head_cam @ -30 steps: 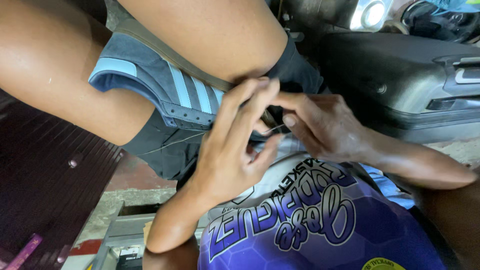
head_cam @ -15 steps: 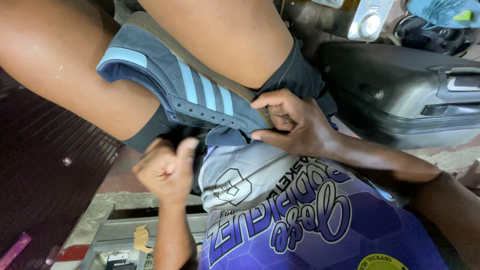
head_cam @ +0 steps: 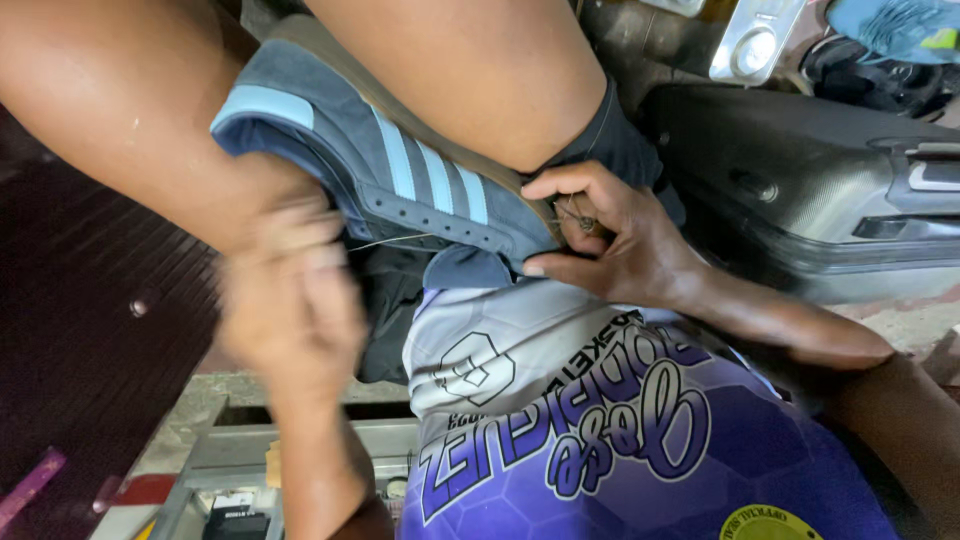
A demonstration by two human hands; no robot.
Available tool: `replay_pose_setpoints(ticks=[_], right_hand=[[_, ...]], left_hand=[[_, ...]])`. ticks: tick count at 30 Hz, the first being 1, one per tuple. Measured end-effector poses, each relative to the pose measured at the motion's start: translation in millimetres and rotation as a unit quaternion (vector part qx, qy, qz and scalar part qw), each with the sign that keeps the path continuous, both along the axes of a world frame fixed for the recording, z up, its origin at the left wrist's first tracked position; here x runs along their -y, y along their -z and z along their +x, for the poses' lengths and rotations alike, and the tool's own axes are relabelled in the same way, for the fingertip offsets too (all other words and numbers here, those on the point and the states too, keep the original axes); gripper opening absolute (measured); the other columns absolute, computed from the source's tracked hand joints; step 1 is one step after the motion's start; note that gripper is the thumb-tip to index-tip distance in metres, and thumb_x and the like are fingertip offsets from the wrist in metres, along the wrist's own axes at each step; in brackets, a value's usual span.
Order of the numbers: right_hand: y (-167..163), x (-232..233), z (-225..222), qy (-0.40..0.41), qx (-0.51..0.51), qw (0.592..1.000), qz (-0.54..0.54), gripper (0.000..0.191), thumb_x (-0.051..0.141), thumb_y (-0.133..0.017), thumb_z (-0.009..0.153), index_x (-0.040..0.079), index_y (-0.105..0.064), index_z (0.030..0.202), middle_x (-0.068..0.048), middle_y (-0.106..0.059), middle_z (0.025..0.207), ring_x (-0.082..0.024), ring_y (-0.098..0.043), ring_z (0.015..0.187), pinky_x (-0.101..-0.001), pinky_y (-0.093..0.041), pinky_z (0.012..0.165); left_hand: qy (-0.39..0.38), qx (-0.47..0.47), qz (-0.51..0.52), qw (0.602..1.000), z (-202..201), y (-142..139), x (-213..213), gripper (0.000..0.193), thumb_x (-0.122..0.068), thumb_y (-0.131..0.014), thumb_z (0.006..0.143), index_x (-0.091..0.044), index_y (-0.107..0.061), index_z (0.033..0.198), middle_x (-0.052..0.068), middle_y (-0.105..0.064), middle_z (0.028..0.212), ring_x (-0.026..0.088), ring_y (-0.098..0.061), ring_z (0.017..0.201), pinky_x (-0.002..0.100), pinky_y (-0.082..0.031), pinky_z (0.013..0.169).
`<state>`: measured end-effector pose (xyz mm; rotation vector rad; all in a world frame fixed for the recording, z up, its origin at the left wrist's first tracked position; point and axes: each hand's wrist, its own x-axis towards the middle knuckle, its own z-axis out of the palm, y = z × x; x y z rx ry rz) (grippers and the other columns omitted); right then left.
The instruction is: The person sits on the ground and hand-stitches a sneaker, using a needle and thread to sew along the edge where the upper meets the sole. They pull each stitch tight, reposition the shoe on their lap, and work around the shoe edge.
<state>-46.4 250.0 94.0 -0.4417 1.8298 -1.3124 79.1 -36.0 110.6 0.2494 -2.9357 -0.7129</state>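
Note:
A grey-blue suede sneaker with pale blue stripes and a tan sole is clamped sideways between my bare thighs. My right hand grips its end by the sole edge, and a small metal piece shows between the fingers. A thin thread runs from the sneaker's side toward my left hand. That hand is motion-blurred, its fingers curled, just left of and below the sneaker. My purple and white printed shirt fills the lower middle.
A dark grey hard-shell suitcase lies at the right, with a silvery device and a blue shoe behind it. A dark red ribbed surface is at the left. A metal tray of small items sits bottom left.
My left hand left the sneaker's end, closed into a fist and pulled down and left, drawing thread out. My right hand stayed gripping the sneaker's end.

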Motion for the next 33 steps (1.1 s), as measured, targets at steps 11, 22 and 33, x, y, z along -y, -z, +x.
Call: replay_pose_setpoints(ticks=[11,22,33], right_hand=[[-28.1,-27.4,-38.6,-0.277,-0.244,0.913,0.175,0.095,0.065,-0.064,0.084,0.017,-0.032,0.160,-0.015,-0.071,0.098,-0.020,-0.068,0.062,-0.0310,-0.055,0.046],[1.3,-22.8,-28.2,-0.166,-0.098,0.979,0.073,0.034,0.043,-0.071,0.095,0.009,-0.069,0.092,-0.006,-0.075,0.086,-0.011,-0.069,0.064,-0.0271,-0.055,0.055],[-0.8,-0.3,-9.5,0.177,0.319,0.870,-0.332,0.021,0.019,-0.052,0.116,0.007,-0.052,0.100,-0.007,-0.062,0.084,-0.018,-0.068,0.088,-0.0304,-0.053,0.077]], left_hand=[[0.140,0.221,0.233,0.936,-52.2,27.1,-33.7,0.016,-0.022,-0.080,0.080,-0.007,-0.076,0.087,0.014,-0.072,0.081,0.038,-0.068,0.075,0.049,-0.051,0.066],[0.002,0.234,0.318,0.919,-29.1,49.6,-38.2,0.041,-0.010,-0.077,0.086,0.000,-0.046,0.061,0.011,-0.053,0.058,0.030,-0.052,0.061,0.044,-0.043,0.060],[0.210,0.202,0.309,0.906,-41.6,46.6,-26.9,0.015,-0.018,-0.066,0.089,-0.006,-0.069,0.097,0.018,-0.068,0.092,0.043,-0.063,0.085,0.053,-0.048,0.076]])
